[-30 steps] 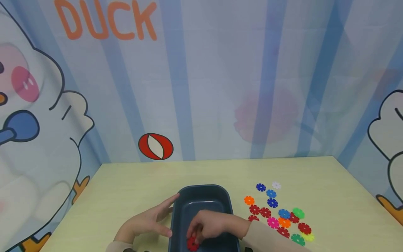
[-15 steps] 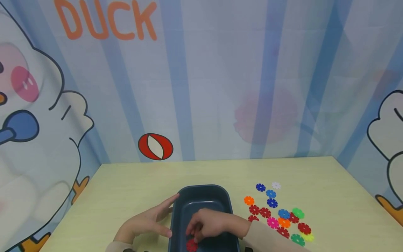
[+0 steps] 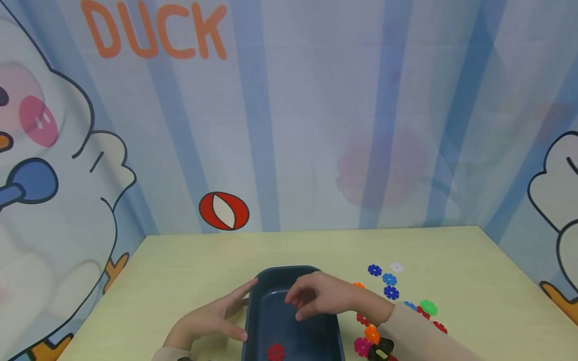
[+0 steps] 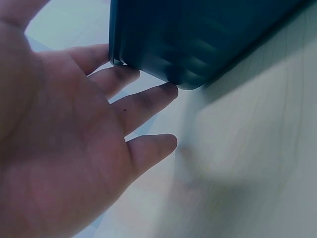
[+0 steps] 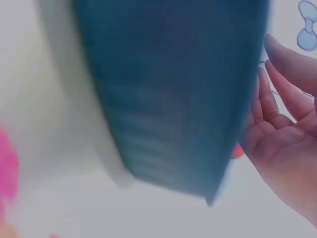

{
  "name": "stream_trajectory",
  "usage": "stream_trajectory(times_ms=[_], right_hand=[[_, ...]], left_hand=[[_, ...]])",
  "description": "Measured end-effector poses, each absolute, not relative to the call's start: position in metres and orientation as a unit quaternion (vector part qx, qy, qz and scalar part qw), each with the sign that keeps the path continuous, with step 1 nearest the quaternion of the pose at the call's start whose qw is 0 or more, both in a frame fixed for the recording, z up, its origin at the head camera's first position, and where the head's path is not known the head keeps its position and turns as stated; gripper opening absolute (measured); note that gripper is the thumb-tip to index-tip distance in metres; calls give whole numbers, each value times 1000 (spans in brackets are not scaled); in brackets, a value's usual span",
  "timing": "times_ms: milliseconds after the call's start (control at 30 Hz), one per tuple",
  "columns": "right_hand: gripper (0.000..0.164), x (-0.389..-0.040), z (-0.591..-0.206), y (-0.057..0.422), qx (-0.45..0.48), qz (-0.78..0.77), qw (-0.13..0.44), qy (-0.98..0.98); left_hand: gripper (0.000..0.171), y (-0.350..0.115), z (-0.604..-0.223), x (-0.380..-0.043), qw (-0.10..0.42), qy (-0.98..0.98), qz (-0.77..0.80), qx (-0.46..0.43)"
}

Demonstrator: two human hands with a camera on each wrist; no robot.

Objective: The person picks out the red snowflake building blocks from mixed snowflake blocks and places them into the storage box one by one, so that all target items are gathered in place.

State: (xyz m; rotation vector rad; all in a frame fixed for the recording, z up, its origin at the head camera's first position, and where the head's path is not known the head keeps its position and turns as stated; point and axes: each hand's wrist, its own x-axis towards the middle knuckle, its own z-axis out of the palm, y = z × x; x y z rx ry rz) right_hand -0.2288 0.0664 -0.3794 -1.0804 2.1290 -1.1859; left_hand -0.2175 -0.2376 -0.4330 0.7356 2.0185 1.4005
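A dark blue tray (image 3: 289, 331) stands at the front middle of the table, with one red notched plastic disc (image 3: 276, 352) on its floor. My left hand (image 3: 212, 318) rests along the tray's left side, fingers spread. In the left wrist view, fingertips of that hand (image 4: 74, 129) meet the tray's outer wall (image 4: 163, 39). Over the tray's right half hovers my right hand (image 3: 327, 296), fingers loosely bent and holding nothing. The right wrist view has this hand (image 5: 282, 129) beside the tray's blurred wall (image 5: 168, 99).
Several loose notched discs lie right of the tray, among them a dark blue one (image 3: 391, 292), a green one (image 3: 428, 307) and a pink one (image 3: 363, 346). My right forearm (image 3: 420, 331) covers part of the group. A printed cloth (image 3: 311, 125) hangs behind the table.
My right hand has let go of the red disc, which now lies in the tray. That hand has risen and moved right towards the tray's edge. The left hand stays put.
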Motion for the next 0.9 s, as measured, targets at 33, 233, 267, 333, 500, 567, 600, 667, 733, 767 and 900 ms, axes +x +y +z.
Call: stream_trajectory(times_ms=[33, 233, 267, 333, 500, 567, 600, 667, 733, 767, 900], right_hand=[[29, -230, -377, 72, -390, -434, 230, 779], [32, -236, -365, 106, -364, -453, 199, 789], [32, -237, -364, 112, -361, -455, 193, 791], [32, -240, -363, 123, -353, -457, 183, 796], [31, -246, -369, 148, -323, -434, 147, 828], [30, -249, -373, 156, -312, -428, 141, 836], [31, -250, -375, 159, -307, -428, 143, 838], [31, -252, -381, 166, -299, -428, 149, 840], [32, -253, -387, 171, -296, -429, 154, 839], [33, -254, -389, 174, -296, -430, 157, 838], [32, -257, -398, 181, -294, -428, 160, 840]], left_hand=[[99, -237, -433, -218, 284, 755, 524, 274], [99, -237, -434, -217, 281, 757, 528, 263], [100, -237, -433, -217, 281, 757, 528, 263], [99, -237, -433, -216, 279, 757, 528, 264], [100, -237, -432, -215, 278, 759, 526, 266], [100, -236, -431, -215, 277, 759, 525, 267], [100, -236, -431, -214, 277, 759, 525, 268], [99, -236, -430, -214, 276, 758, 525, 271], [99, -237, -430, -214, 277, 758, 525, 271], [99, -237, -430, -214, 277, 757, 525, 272], [100, -236, -430, -214, 278, 757, 526, 272]])
